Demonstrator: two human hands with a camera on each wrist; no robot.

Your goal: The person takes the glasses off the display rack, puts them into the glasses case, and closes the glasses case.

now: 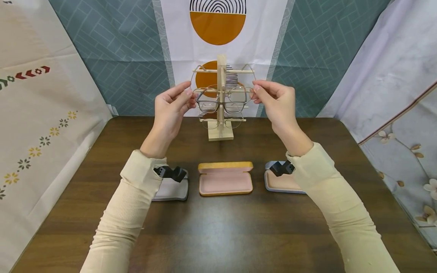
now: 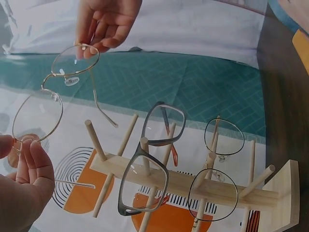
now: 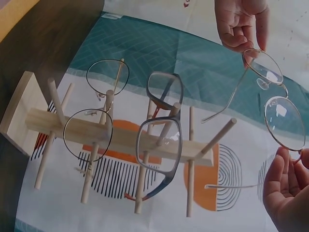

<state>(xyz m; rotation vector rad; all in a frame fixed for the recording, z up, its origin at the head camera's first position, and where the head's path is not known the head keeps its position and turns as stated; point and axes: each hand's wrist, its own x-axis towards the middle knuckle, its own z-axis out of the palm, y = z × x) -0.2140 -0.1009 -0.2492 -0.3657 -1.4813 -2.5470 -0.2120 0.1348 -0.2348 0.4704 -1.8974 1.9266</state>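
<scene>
Cream sleeves (image 1: 117,223) come in nearest in the head view, w/ a small blk device (image 1: 170,173) at the L cuff, over a dk brown wood counter (image 1: 218,239). L hand (image 1: 173,104) & R hand (image 1: 279,104) are apart, each pinching one side of the gold wire glasses (image 1: 250,91), held up in front of the wooden rack (image 1: 220,133) at the counter's far edge. Rack carries dark-framed glasses (image 1: 222,103) & thin round glasses (image 1: 233,123) below. Nearer, three cases in a row: grey case (image 1: 170,189) (partly hidden), yellow case (image 1: 225,183) w/ lid up & pink lining, blue case (image 1: 284,183). Bg: teal cloth (image 1: 116,57), white panel (image 1: 177,38) w/ orange/striped shapes; cream cloth (image 1: 30,121) on L, pale floral cloth (image 1: 392,113) on R.

L wrist view: L hand pinches at lower L, R hand at top; teal cloth runs behind, dk counter strip at R edge.

R wrist view: R hand pinches at lower R, L hand at top. Gold pair sits near the rack's top end; can't tell if it touches pegs. Counter shows at L edge.
</scene>
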